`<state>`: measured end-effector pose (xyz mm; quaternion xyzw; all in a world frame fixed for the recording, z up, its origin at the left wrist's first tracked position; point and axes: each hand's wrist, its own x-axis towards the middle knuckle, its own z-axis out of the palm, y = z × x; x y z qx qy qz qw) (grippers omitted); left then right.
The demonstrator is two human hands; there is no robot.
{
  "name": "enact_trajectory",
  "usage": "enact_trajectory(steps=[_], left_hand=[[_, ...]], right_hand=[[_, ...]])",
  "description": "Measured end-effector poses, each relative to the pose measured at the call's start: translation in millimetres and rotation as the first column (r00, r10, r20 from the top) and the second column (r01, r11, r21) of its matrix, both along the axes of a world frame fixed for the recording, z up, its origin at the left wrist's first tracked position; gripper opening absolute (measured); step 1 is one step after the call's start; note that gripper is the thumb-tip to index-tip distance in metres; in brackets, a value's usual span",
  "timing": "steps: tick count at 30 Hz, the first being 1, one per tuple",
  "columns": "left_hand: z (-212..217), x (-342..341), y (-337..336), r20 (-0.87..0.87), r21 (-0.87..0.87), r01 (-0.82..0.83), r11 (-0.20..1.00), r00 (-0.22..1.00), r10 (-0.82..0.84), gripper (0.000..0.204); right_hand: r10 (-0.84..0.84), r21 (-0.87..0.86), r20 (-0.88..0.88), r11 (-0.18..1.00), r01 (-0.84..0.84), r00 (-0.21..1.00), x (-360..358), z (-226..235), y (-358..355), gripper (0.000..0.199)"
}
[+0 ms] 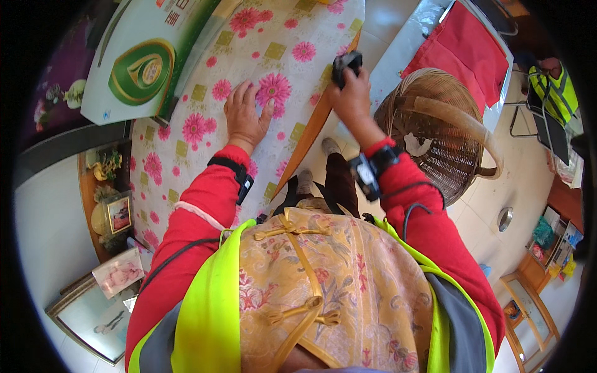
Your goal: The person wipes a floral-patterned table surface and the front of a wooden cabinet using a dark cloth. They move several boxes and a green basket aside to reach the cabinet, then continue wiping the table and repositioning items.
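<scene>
My left hand (246,117) lies with fingers spread on a white tablecloth (233,59) printed with pink flowers and green squares. Nothing is in it. Over the table's right edge, my right hand (353,104) grips a small black object (346,66), whose kind I cannot make out. Part of that object is hidden by my fingers. To the right of this hand is a brown wicker basket (429,124) with a tall handle and a crumpled white piece (416,145) inside.
A large white and green box (137,68) stands on the left of the table. Behind the basket, red cloth (463,53) covers part of another table. Framed pictures (118,214) are at the left, a folding chair (547,118) with a yellow vest at the right, and a round metal thing (505,219) on the tiled floor.
</scene>
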<state>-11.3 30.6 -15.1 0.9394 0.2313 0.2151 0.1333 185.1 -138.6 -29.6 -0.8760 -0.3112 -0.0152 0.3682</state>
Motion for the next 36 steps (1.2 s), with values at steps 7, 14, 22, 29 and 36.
enact_trajectory(steps=[7,14,22,29,36], left_hand=[[-10,2,14,0.160,0.012,0.043,0.999,0.986,-0.045,0.041],[13,-40,21,0.232,-0.371,0.209,0.905,0.964,-0.128,0.030],[22,-179,-19,0.034,-0.115,-0.010,0.993,0.999,0.014,0.025],[4,-221,-25,0.028,-0.007,-0.104,0.995,0.994,0.104,0.031],[11,-216,-34,0.008,-0.071,-0.210,0.975,0.977,0.211,0.036]], right_hand=[[0.133,0.129,-0.162,0.985,-0.112,0.978,-133,3,-53,0.039],[-0.034,0.144,-0.162,0.988,0.057,0.986,-51,3,-17,0.033],[0.263,0.086,-0.180,0.964,-0.251,0.948,-184,12,-77,0.034],[0.073,-0.069,-0.924,0.934,-0.352,0.375,-150,71,-96,0.037],[0.442,0.181,-0.187,0.893,-0.411,0.877,-76,89,-5,0.033]])
